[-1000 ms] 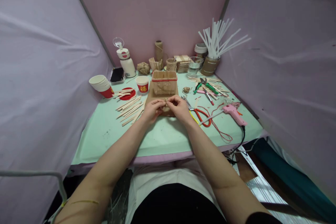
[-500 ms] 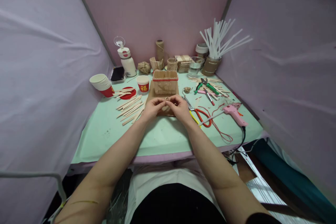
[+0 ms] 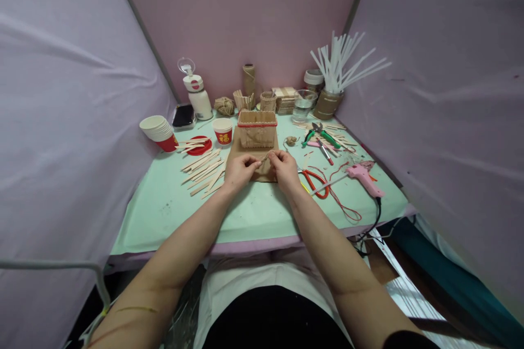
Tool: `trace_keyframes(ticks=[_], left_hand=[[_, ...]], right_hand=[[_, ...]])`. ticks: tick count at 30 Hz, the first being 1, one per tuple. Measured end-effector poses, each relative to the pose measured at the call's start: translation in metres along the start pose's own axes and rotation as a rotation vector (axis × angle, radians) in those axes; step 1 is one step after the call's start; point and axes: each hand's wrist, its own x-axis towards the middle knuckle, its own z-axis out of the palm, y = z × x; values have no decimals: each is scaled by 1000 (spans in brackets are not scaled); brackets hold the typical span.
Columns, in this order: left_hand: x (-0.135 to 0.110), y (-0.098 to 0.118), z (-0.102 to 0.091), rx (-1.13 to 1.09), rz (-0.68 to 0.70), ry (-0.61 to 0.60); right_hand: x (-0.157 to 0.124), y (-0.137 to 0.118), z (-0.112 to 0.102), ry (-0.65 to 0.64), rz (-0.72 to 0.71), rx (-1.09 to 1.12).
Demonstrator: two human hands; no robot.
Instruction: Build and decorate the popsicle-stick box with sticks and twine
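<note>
My left hand (image 3: 242, 169) is closed in a pinch on one end of a short piece of brown twine (image 3: 265, 157). The other end is pinched by my right hand (image 3: 285, 168), so the strand spans the small gap between my fingertips. It is thin and partly hidden by the fingers. Both hands hover over a brown cardboard sheet (image 3: 262, 173). Just beyond them stands a box made of craft sticks (image 3: 257, 133), with a red cord around its rim.
Loose wooden sticks (image 3: 204, 169) and paper cups (image 3: 223, 131) lie left. On the right are red-handled scissors (image 3: 315, 184), green-handled pliers (image 3: 321, 134), a pink glue gun (image 3: 365, 179) and a small twine ball (image 3: 291, 140). A glass of water (image 3: 303, 106) stands behind.
My hands have moved apart from touching fingertips. The right hand has shifted slightly right, and the twine now shows stretched between them.
</note>
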Motion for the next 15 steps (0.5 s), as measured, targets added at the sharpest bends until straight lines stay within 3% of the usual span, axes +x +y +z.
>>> trace_keyframes(ticks=[4,15], left_hand=[[-2,3,-1,-164,-82,-20],[-3,7,2,-389,-176,-62]], right_hand=[[2,-2,-1,-102,66,6],[-3,-15,0,-143,73,11]])
